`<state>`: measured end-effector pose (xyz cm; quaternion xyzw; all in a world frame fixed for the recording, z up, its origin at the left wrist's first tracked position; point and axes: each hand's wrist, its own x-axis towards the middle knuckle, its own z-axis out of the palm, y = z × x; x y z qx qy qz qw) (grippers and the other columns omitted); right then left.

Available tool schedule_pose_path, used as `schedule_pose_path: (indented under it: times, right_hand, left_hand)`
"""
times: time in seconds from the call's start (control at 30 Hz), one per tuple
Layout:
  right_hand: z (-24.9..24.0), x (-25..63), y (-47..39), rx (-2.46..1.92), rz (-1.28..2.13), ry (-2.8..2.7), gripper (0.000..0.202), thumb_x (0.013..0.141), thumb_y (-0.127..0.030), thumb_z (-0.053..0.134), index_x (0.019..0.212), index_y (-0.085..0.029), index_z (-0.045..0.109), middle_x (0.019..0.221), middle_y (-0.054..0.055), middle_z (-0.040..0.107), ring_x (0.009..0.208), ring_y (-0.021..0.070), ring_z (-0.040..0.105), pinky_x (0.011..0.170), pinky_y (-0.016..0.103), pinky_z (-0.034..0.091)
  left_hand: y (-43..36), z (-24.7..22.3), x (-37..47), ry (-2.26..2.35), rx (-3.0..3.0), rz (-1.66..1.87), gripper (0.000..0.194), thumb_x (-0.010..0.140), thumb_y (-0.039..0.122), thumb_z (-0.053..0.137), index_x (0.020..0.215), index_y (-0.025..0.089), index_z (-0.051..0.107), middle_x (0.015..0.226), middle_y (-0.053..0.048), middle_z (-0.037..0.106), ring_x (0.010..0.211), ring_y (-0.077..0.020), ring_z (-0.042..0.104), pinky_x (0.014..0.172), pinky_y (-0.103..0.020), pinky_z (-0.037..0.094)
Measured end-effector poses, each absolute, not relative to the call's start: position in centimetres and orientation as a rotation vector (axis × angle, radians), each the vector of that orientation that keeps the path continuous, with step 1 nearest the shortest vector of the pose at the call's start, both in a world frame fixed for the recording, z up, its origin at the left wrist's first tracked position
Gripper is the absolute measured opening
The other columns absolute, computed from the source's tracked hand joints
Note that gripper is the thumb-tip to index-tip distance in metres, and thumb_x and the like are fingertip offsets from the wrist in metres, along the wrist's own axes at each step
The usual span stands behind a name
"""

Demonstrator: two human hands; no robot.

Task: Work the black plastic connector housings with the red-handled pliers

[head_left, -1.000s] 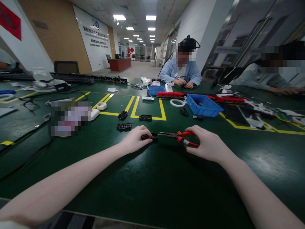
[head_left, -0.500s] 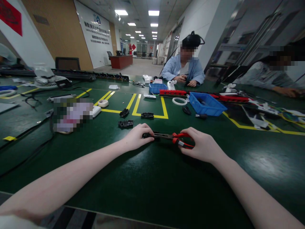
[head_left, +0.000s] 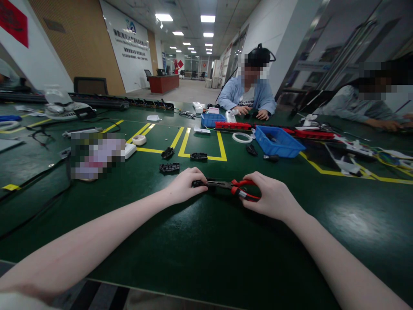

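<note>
My right hand grips the red and black handles of long-nose pliers, whose jaws point left. Pinched between the thumb and fingers of my left hand is a small black plastic part, partly covered by the fingers. The plier tips meet this part; whether they clamp it I cannot tell. Just beyond my left hand lie three similar black parts: a nearer one, one behind it, and one on the yellow tape line.
A blue bin stands right of centre, with a smaller blue bin farther back. A white ring and a black-handled piece lie near the larger bin. On the left are a tape roll and cables. A person sits opposite.
My hands and the pliers hold nearly the same pose, with a slight shift left in view. The hands of the person opposite have moved apart on the table.
</note>
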<state>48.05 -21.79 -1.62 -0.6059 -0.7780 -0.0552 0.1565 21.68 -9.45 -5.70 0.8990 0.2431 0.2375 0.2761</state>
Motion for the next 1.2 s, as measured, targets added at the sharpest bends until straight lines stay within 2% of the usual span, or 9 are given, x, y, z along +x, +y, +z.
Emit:
schedule_pose_path:
  times: [0.33, 0.53, 0.83, 1.2]
  right_hand:
    - [-1.8, 47.9, -21.7, -1.767, -0.137, -2.239, 0.04, 0.073, -0.041, 0.064, 0.106, -0.021, 0.058, 0.101, 0.007, 0.068, 0.085, 0.0253, 0.067, 0.07, 0.036, 0.05]
    - [-2.2, 48.0, -21.7, -1.839, -0.129, -2.266, 0.043, 0.074, -0.044, 0.065, 0.109, -0.021, 0.056, 0.097, 0.006, 0.069, 0.076, 0.0233, 0.065, 0.066, 0.035, 0.048]
    - [-2.0, 47.1, -21.8, -1.853, -0.188, -2.334, 0.044, 0.079, -0.05, 0.06, 0.113, -0.021, 0.059, 0.101, 0.007, 0.066, 0.071, 0.0207, 0.061, 0.062, 0.033, 0.044]
    - [-1.5, 48.3, -21.6, -1.829, -0.176, -2.349, 0.042, 0.078, -0.05, 0.063, 0.11, -0.022, 0.06, 0.103, 0.005, 0.067, 0.072, 0.0205, 0.061, 0.065, 0.034, 0.043]
  left_hand:
    - [-9.3, -5.8, 21.7, 0.64, 2.416, 0.64, 0.01, 0.086, 0.028, 0.069, 0.092, 0.02, 0.07, 0.108, -0.006, 0.062, 0.101, -0.0243, 0.058, 0.094, -0.043, 0.045]
    - [-9.4, -5.8, 21.7, 0.641, 2.418, 0.64, 0.009, 0.086, 0.028, 0.069, 0.092, 0.021, 0.07, 0.108, -0.005, 0.062, 0.102, -0.0244, 0.058, 0.094, -0.043, 0.046]
    - [-9.4, -5.6, 21.7, 0.612, 2.375, 0.657, 0.01, 0.086, 0.024, 0.069, 0.095, 0.019, 0.07, 0.107, -0.006, 0.061, 0.1, -0.0222, 0.059, 0.092, -0.04, 0.049]
    - [-9.2, -5.6, 21.8, 0.555, 2.399, 0.633, 0.01, 0.086, 0.024, 0.07, 0.095, 0.02, 0.072, 0.106, -0.005, 0.061, 0.097, -0.0214, 0.06, 0.091, -0.039, 0.049]
